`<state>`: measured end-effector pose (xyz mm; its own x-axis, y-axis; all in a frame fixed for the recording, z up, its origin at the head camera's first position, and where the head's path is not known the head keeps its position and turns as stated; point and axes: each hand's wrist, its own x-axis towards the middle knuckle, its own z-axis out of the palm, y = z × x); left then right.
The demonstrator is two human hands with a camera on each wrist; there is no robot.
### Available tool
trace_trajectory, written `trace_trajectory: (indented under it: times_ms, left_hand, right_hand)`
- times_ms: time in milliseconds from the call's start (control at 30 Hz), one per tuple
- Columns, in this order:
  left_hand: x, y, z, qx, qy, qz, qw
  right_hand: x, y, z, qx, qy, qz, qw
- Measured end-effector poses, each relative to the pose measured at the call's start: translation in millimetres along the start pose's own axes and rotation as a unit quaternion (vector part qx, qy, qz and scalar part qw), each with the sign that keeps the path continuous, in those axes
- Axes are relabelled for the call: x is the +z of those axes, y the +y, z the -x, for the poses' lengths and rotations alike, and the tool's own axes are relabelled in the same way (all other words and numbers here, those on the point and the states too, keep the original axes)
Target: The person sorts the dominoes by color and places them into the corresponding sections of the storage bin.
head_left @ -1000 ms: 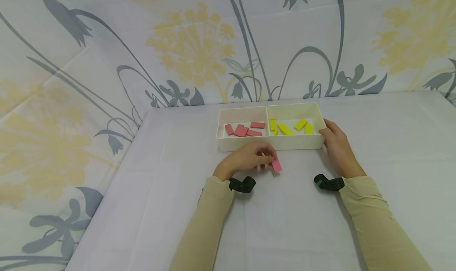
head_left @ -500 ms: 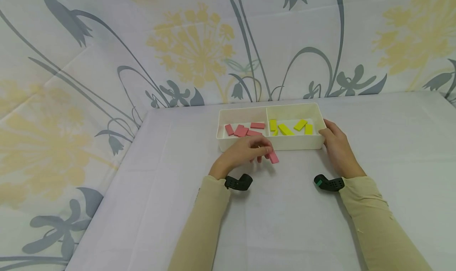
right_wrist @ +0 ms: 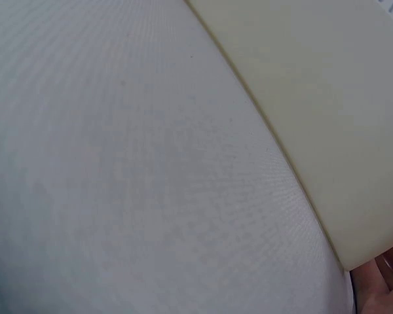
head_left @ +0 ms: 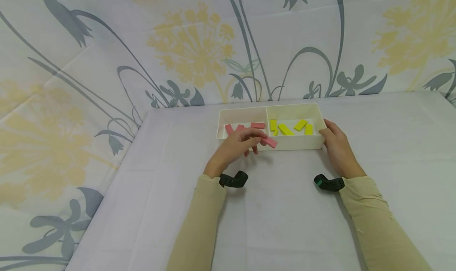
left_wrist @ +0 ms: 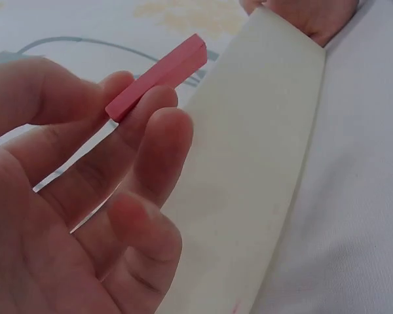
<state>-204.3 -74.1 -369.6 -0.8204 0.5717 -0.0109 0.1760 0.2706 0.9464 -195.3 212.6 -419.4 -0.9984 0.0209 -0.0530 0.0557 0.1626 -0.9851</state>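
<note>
My left hand (head_left: 235, 147) pinches a small pink rectangular block (head_left: 270, 142) between thumb and fingers, at the front wall of a white divided box (head_left: 301, 144). In the left wrist view the block (left_wrist: 160, 75) sticks out past the fingertips, with the box wall (left_wrist: 249, 157) behind. My right hand (head_left: 338, 148) holds the box by its right end, thumb at the front corner. The box has two compartments: several pink blocks (head_left: 257, 125) lie in the left one, several yellow blocks (head_left: 301, 125) in the right. My left hand hides some of the pink ones.
The box stands on a white cloth-covered table (head_left: 285, 223), close to its back edge. Behind and to the left hangs a flower-patterned curtain (head_left: 199, 45). A black wrist camera (head_left: 234, 180) sits on my left wrist, another black camera (head_left: 328, 183) on my right.
My left hand has lifted the pink block from near the table in front of the box and moved it up and left to the front wall. The right hand and box have stayed still.
</note>
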Motion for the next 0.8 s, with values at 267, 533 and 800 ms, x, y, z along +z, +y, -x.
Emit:
trace_trajectory:
  times_ms: [267, 533, 800]
  left_hand:
    - [-0.3, 20.4, 10.9, 0.004, 0.012, 0.023, 0.9997]
    - [-1.3, 17.8, 11.6, -0.014, 0.041, 0.057, 0.9974]
    - [-0.4, 16.4, 11.5, -0.021, 0.056, 0.044, 0.9972]
  right_hand:
    - [-1, 0, 0, -0.004, 0.000, 0.003, 1.000]
    - [-1, 1, 0, -0.006, 0.003, -0.002, 1.000]
    - [0, 2, 0, -0.005, 0.003, -0.001, 1.000]
